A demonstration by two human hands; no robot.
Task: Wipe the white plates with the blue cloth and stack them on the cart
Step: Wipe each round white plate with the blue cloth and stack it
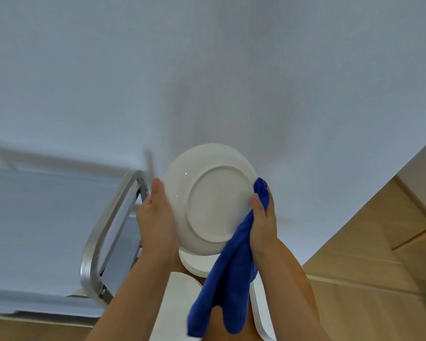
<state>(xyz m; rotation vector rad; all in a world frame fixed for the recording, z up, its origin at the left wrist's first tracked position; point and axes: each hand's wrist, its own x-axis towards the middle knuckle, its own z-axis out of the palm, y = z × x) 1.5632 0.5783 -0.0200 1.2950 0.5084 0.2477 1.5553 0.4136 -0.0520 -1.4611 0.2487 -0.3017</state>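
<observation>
White plate (208,200) up in the air, bottom side showing, above more plates (197,263). Left hand (155,217) flat against its edge. Right hand (262,217) wrapped round blue cloth (229,274) at the rim. Wiping step now. Next, probably: rub bottom, then lay on cart (35,230) at left.

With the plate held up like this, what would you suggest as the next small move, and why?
Probably rub the blue cloth across the plate. The plate's underside faces the camera, the left hand steadies its left edge, and the right hand pinches the cloth at the right rim, so the cloth is placed to wipe.
</observation>
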